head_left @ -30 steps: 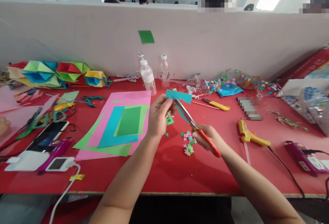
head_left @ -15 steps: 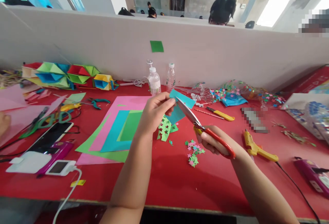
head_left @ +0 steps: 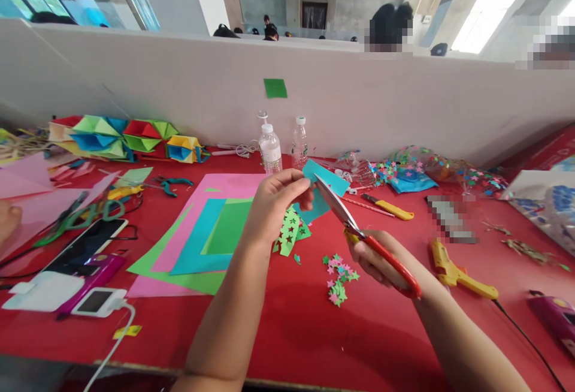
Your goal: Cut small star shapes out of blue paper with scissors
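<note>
Left hand (head_left: 279,203): moved off star-punched light-green paper (head_left: 287,235); pinches turquoise paper sheet (head_left: 333,177) above red tabletop (head_left: 296,332), likely for blade room.
Right hand (head_left: 369,262): closed round red-handled metal scissors (head_left: 354,228), blades across turquoise sheet.

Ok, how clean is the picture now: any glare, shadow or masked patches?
All in the head view: the window at upper right is blown out white; the scissors show a pale shine on their blades; a soft shadow dims the red table nearer the wearer than the paper stars; blocky pixels mask a flat object right of the yellow knife.
</note>
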### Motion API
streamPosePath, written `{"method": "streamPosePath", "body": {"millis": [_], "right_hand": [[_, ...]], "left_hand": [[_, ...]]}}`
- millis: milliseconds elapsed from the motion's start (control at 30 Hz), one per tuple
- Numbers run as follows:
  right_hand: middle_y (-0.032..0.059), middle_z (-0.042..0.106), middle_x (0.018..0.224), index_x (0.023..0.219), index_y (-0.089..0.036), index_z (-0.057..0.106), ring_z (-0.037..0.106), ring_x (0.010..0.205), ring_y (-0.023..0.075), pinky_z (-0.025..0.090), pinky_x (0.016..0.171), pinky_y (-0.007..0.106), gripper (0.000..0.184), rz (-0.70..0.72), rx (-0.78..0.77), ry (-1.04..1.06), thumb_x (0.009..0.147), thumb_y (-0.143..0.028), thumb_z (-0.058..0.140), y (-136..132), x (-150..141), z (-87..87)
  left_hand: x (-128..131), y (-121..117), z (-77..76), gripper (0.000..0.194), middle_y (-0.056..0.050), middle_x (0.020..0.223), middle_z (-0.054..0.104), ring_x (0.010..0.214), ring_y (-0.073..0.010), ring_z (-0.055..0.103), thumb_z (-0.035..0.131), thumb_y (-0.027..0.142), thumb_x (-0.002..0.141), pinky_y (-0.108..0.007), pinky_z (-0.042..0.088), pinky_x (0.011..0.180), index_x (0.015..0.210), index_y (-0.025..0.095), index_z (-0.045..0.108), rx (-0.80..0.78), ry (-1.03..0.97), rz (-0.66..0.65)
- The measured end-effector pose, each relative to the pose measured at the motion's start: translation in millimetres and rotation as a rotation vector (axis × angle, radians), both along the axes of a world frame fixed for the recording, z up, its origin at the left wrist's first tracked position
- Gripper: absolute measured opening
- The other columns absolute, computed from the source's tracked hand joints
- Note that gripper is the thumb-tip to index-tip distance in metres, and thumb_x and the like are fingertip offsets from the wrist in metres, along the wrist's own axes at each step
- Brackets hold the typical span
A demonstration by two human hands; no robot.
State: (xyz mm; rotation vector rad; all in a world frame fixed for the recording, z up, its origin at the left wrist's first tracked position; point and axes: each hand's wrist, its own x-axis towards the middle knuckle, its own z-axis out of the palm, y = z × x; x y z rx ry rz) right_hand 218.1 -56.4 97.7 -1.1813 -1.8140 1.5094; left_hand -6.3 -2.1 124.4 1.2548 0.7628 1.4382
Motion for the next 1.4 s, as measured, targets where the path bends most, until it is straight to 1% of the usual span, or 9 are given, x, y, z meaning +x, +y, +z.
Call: {"method": "streamPosePath", "body": {"millis": [133, 233, 400, 567, 667, 900, 1233, 1400], "right_hand": [[-0.0067, 0.037, 0.048, 0.065, -0.022, 0.038, 0.03, 0.037, 0.0059, 0.021, 0.036, 0.022, 0.059, 0.001, -0.003, -0.037, 0.078, -0.078, 0.052, -1.5, 0.3, 7.7], [-0.0061, 0.038, 0.049, 0.066, -0.022, 0.039, 0.032, 0.038, 0.0064, 0.021, 0.036, 0.022, 0.06, -0.003, -0.008, -0.085, 0.076, -0.079, 0.053, -2.8, 1.4, 13.2], [-0.0062, 0.039, 0.048, 0.066, -0.021, 0.04, 0.032, 0.037, 0.0063, 0.022, 0.036, 0.022, 0.061, 0.027, 0.017, -0.095, 0.077, -0.081, 0.05, -3.4, 2.8, 14.3], [-0.0051, 0.04, 0.049, 0.065, -0.02, 0.04, 0.034, 0.04, 0.0064, 0.024, 0.039, 0.021, 0.058, 0.108, 0.098, -0.073, 0.084, -0.074, 0.047, -1.5, 4.7, 12.6], [-0.0046, 0.041, 0.051, 0.066, -0.02, 0.04, 0.034, 0.042, 0.0064, 0.024, 0.039, 0.021, 0.057, 0.121, 0.12, -0.082, 0.085, -0.074, 0.048, -0.5, 5.3, 13.7], [-0.0061, 0.038, 0.05, 0.067, -0.021, 0.039, 0.032, 0.04, 0.0058, 0.023, 0.038, 0.021, 0.058, 0.07, 0.067, -0.105, 0.083, -0.075, 0.048, 0.0, 3.2, 13.8], [-0.0059, 0.038, 0.051, 0.067, -0.02, 0.04, 0.033, 0.041, 0.0058, 0.023, 0.039, 0.021, 0.058, 0.075, 0.066, -0.12, 0.082, -0.076, 0.049, 3.5, 7.7, 10.1], [-0.0075, 0.037, 0.05, 0.07, -0.02, 0.041, 0.03, 0.039, 0.0054, 0.022, 0.038, 0.021, 0.057, 0.071, 0.045, -0.026, 0.083, -0.075, 0.048, 3.4, 4.6, 2.3]], "left_hand": [[-1.4, -5.1, 3.4, 0.013, 0.0, 0.058, 0.059, 0.05, -0.01, 0.054, 0.065, 0.024, 0.081, -0.023, 0.043, 0.049, 0.069, 0.019, 0.066, 0.075, 0.077, 0.058], [-6.3, -8.4, 6.4, 0.014, 0.0, 0.056, 0.057, 0.05, -0.0099, 0.053, 0.064, 0.023, 0.081, -0.023, 0.043, 0.048, 0.068, 0.019, 0.066, 0.104, 0.146, 0.076], [-12.4, -11.9, 10.0, 0.016, 0.0, 0.055, 0.056, 0.048, -0.0087, 0.051, 0.063, 0.024, 0.081, -0.022, 0.041, 0.047, 0.066, 0.018, 0.064, 0.086, 0.22, 0.065], [-13.9, -14.0, 11.9, 0.016, 0.002, 0.057, 0.057, 0.049, -0.0081, 0.051, 0.063, 0.027, 0.081, -0.021, 0.041, 0.047, 0.067, 0.019, 0.062, 0.033, 0.272, 0.025], [-14.6, -13.7, 11.9, 0.016, 0.003, 0.056, 0.056, 0.049, -0.0076, 0.051, 0.064, 0.027, 0.08, -0.021, 0.04, 0.047, 0.067, 0.019, 0.061, 0.023, 0.294, 0.003], [-15.1, -11.6, 11.6, 0.016, 0.003, 0.056, 0.056, 0.047, -0.0069, 0.051, 0.064, 0.026, 0.08, -0.021, 0.039, 0.046, 0.065, 0.019, 0.061, -0.002, 0.295, 0.007], [-14.7, -10.5, 10.3, 0.015, 0.003, 0.056, 0.056, 0.047, -0.0073, 0.051, 0.064, 0.027, 0.079, -0.021, 0.04, 0.046, 0.066, 0.019, 0.062, 0.005, 0.292, 0.009], [-8.6, -11.2, 10.3, 0.018, 0.002, 0.057, 0.056, 0.05, -0.0091, 0.052, 0.062, 0.026, 0.081, -0.024, 0.042, 0.049, 0.065, 0.019, 0.06, 0.044, 0.253, 0.032]]}}
